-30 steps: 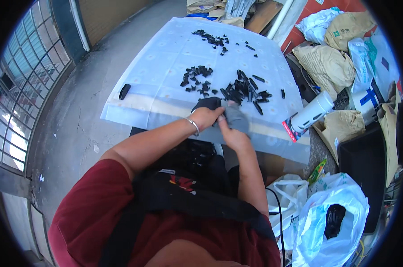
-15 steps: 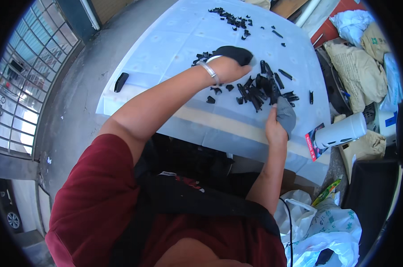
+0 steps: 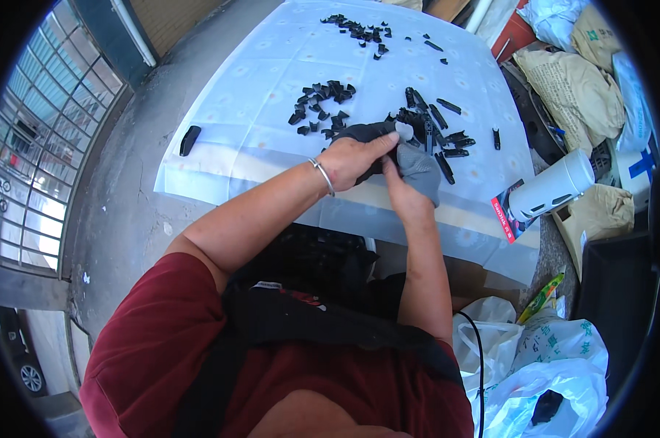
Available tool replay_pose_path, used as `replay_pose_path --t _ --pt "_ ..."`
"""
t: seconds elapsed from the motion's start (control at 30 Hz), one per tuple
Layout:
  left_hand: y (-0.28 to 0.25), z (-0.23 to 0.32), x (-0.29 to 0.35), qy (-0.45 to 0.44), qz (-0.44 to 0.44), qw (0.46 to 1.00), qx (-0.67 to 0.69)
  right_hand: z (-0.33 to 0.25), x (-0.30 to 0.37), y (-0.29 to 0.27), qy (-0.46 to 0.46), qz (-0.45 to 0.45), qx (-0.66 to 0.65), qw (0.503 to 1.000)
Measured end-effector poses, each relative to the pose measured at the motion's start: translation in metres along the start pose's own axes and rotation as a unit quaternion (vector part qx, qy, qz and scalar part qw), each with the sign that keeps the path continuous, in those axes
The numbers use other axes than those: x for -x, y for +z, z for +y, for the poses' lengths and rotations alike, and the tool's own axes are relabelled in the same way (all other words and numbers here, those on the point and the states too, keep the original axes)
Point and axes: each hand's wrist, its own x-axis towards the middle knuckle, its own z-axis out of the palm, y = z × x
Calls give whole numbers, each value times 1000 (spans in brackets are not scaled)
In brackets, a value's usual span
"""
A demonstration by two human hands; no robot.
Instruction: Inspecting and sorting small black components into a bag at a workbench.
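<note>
My left hand [image 3: 350,157] and my right hand [image 3: 410,175] meet over the near part of the table, both in grey-and-black work gloves that leave the backs bare near the wrist. Their fingers are closed together around a black plastic piece, which the gloves almost wholly hide. Just beyond my right hand lies a heap of long black plastic pieces [image 3: 438,117]. To the left of it, past my left hand, small curved black pieces [image 3: 322,101] are scattered. More small black pieces [image 3: 359,31] form a group at the far side.
A patterned white cover lies over the table [image 3: 249,95]. One larger black piece [image 3: 190,141] sits near its left edge. On the right stands a white cylinder [image 3: 552,186] with a red card [image 3: 506,212]. Sacks [image 3: 570,95] and plastic bags [image 3: 541,394] crowd the right side.
My left hand has come back from the small pieces toward me, and my right hand has moved left from the long pieces. The hands now touch.
</note>
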Motion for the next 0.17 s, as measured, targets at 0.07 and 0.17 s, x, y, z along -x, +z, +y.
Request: replay_pose_path --t 0.07,0.17 --pt "-18 -11 -12 19 15 987 -157 15 -2 -3 67 -24 -42 997" --pt "-35 -5 -18 156 95 861 -475 20 -9 -17 151 -49 157 975"
